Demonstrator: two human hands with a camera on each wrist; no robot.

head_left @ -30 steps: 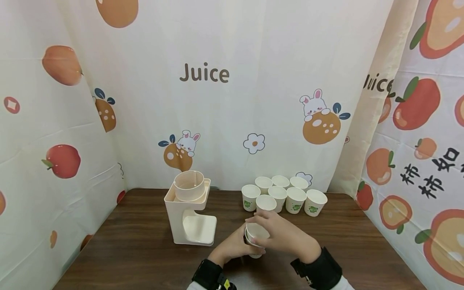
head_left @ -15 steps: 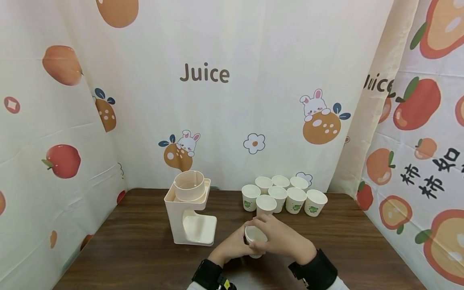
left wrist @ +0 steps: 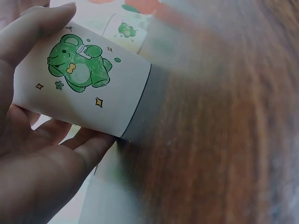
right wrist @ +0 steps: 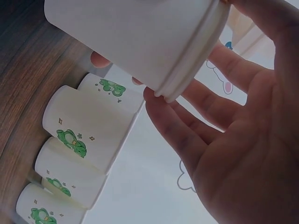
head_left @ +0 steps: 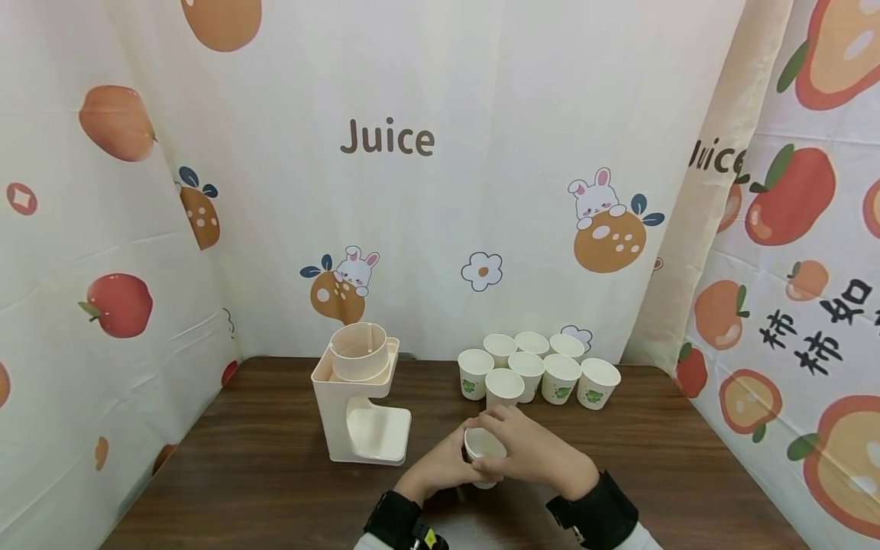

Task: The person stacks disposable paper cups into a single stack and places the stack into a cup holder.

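Two nested white paper cups [head_left: 484,441] stand low over the table in front of me, their paired rims [right wrist: 189,70] close together in the right wrist view. My left hand [head_left: 443,463] grips the side of the cups. In the left wrist view its thumb and fingers lie around the outer cup [left wrist: 119,93], which bears a green bear print. From the right, my right hand [head_left: 539,452] holds the cups at the rim, thumb on the near side and fingers on the far side. The right wrist view shows its fingertips [right wrist: 156,100] right at the rims.
Several white paper cups [head_left: 561,371] stand grouped at the back right, one [head_left: 505,386] just beyond my right fingers. A cream juicer-like machine [head_left: 337,416] with a round top stands to the left on the dark wooden table [head_left: 261,458]. A printed curtain [head_left: 412,206] hangs behind.
Over the past second my right hand has moved slightly left and down, and the upper cup has sunk further into the lower one. In the last half second almost nothing has moved.
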